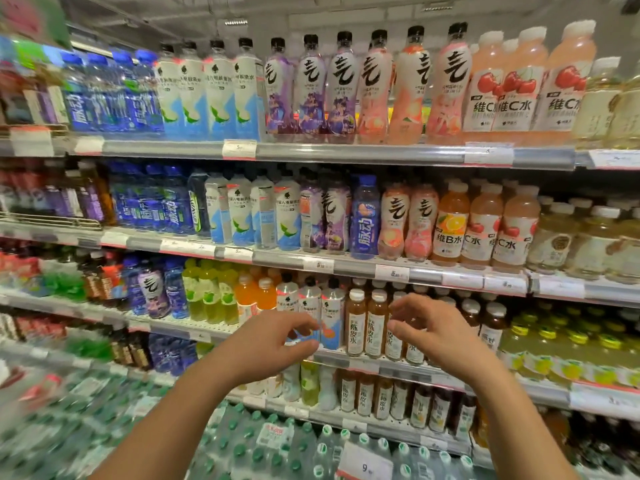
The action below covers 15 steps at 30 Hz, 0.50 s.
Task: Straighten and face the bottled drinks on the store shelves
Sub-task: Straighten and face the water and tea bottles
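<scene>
Here, in the head view, both hands reach toward the third shelf (pixel 363 364), apparently to turn labels forward. The left hand (pixel 273 344), fingers loosely curled, holds nothing beside the silver-necked bottles (pixel 309 306); the right hand (pixel 433 332) hovers, fingers spread and bent, before the brown tea bottles (pixel 356 323).

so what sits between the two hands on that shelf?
Head view: between the left hand and right hand stand brown tea bottles and a white-and-blue bottle.

A shop: price-tagged shelves (pixel 346 154) of bottled drinks (pixel 375 88).
</scene>
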### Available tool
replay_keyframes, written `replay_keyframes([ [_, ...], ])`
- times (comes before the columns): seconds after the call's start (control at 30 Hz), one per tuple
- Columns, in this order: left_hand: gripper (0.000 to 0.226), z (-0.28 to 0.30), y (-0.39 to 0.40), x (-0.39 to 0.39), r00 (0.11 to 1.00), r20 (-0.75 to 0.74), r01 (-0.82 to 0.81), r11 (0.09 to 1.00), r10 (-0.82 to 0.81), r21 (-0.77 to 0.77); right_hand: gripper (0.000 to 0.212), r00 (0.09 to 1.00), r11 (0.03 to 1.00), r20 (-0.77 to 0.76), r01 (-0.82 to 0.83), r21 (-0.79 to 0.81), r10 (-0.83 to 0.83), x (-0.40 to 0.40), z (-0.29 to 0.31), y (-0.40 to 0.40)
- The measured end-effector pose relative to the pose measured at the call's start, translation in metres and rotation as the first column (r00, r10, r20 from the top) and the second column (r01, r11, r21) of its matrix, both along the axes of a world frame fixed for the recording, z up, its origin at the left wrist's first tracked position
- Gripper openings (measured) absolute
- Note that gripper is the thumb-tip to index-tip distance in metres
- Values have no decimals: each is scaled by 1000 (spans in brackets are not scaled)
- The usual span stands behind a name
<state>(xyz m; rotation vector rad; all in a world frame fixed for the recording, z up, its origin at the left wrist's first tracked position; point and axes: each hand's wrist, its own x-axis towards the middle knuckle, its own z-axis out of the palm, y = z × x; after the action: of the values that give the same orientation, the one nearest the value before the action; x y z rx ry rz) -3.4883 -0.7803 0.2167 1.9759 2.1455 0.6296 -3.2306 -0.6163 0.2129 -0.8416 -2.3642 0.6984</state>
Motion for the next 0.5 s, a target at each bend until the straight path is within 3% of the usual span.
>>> replay_keyframes([
  [0.27, 42, 13, -44, -78, 994, -13, 107, 992, -108, -62, 36, 985, 994, 141, 104, -20, -101, -56, 6, -73],
  [0.5, 50, 15, -24, -112, 988, -71, 136, 990, -138, -30, 37, 971, 987, 185, 159, -15, -153, -74, 12, -90],
])
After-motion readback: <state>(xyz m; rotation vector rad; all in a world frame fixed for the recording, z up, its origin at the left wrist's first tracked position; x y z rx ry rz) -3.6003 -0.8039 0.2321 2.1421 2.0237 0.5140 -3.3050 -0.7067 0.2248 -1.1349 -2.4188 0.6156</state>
